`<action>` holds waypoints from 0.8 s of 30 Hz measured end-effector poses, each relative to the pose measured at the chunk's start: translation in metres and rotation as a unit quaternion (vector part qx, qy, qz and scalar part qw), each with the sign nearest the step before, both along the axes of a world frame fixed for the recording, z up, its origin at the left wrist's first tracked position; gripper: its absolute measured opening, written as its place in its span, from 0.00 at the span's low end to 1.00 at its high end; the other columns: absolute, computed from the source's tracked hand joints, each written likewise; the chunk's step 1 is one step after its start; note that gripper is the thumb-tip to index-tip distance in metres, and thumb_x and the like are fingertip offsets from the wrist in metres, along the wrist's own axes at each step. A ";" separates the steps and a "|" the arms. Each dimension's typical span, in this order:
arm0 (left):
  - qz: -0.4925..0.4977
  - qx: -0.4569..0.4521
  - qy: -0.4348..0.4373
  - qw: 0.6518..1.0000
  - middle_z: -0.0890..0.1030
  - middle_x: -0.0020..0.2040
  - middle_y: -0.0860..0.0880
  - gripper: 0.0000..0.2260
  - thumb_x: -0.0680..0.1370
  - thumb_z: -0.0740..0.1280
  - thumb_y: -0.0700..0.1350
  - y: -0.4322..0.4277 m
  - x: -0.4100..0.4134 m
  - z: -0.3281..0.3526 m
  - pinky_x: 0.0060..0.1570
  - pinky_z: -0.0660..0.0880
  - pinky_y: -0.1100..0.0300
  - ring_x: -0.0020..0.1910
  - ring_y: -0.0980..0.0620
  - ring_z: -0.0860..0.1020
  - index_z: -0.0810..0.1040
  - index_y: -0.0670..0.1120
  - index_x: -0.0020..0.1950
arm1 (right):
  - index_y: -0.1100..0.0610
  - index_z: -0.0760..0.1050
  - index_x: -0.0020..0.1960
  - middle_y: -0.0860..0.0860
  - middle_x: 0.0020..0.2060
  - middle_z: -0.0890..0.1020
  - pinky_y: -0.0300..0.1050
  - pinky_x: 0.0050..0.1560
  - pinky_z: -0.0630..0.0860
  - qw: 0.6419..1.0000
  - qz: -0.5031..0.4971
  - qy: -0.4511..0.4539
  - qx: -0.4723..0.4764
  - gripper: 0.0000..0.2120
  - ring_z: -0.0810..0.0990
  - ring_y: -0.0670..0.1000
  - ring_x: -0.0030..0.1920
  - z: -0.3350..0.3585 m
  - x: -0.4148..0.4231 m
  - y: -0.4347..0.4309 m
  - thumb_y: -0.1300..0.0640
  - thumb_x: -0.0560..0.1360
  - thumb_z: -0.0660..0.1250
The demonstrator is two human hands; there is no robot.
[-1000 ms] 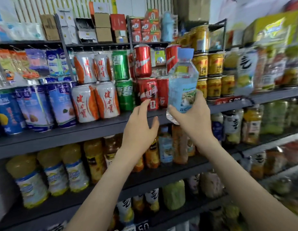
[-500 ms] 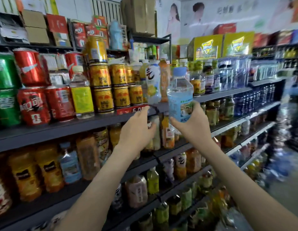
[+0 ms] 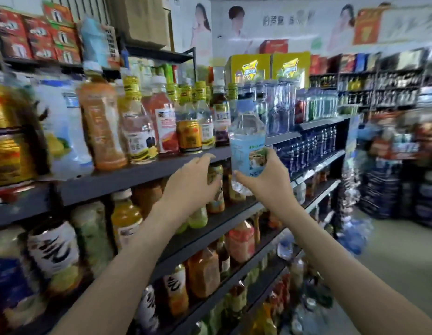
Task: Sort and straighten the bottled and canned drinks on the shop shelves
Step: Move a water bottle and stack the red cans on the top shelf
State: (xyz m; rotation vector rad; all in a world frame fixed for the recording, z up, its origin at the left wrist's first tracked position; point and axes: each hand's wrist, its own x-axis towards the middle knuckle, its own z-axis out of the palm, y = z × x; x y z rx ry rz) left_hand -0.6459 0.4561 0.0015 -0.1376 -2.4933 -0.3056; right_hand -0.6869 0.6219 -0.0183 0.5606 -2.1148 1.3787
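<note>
My right hand (image 3: 265, 182) grips a clear water bottle (image 3: 246, 139) with a pale blue cap and blue label, held upright in front of the dark shelf edge (image 3: 128, 177). Just left of it, my left hand (image 3: 190, 182) hovers with fingers apart and holds nothing, close to the shelf edge. Behind them stand mixed tea and juice bottles (image 3: 161, 122) and a gold can (image 3: 188, 136). Rows of clear and blue water bottles (image 3: 282, 105) fill the shelf to the right.
Lower shelves (image 3: 210, 228) carry orange, green and red drink bottles. Cartons (image 3: 31, 35) and a cardboard box (image 3: 142, 18) sit on top. Yellow boxes (image 3: 270, 68) stand above the water. Wrapped drink packs (image 3: 389, 189) are stacked on the floor across the aisle on the right.
The view has swung right along the shelves, from the cans to the bottled drinks and water. My right hand keeps the water bottle; my left hand stays open beside it.
</note>
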 end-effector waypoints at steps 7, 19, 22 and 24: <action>-0.050 -0.023 0.024 0.998 0.72 0.67 0.49 0.22 0.80 0.58 0.54 0.119 -0.160 0.019 0.54 0.72 0.54 0.64 0.49 0.71 0.63 0.50 0.73 | 0.49 0.65 0.57 0.43 0.47 0.76 0.28 0.35 0.72 0.998 -0.055 -0.023 -0.016 0.24 0.75 0.36 0.44 0.020 -0.140 0.120 0.52 0.69 0.75; 0.003 0.005 0.020 1.000 0.72 0.66 0.48 0.21 0.81 0.57 0.54 0.328 -0.416 -0.001 0.44 0.73 0.56 0.54 0.47 0.76 0.62 0.50 0.72 | 0.50 0.64 0.56 0.46 0.46 0.77 0.32 0.34 0.70 0.998 -0.054 -0.041 -0.004 0.23 0.77 0.42 0.43 0.007 -0.405 0.355 0.52 0.69 0.76; 0.032 0.011 0.042 0.999 0.71 0.67 0.48 0.23 0.81 0.57 0.54 0.368 -0.468 0.007 0.40 0.71 0.58 0.54 0.47 0.76 0.59 0.50 0.75 | 0.51 0.65 0.57 0.46 0.46 0.75 0.35 0.37 0.71 0.998 -0.044 -0.043 -0.008 0.24 0.76 0.45 0.43 0.017 -0.470 0.395 0.53 0.69 0.76; 0.050 0.018 0.069 0.996 0.71 0.66 0.47 0.24 0.81 0.57 0.53 0.384 -0.498 0.013 0.38 0.69 0.59 0.51 0.47 0.77 0.57 0.50 0.76 | 0.53 0.67 0.59 0.47 0.47 0.76 0.34 0.35 0.70 0.998 -0.035 -0.047 -0.029 0.24 0.76 0.45 0.43 0.026 -0.509 0.408 0.52 0.69 0.76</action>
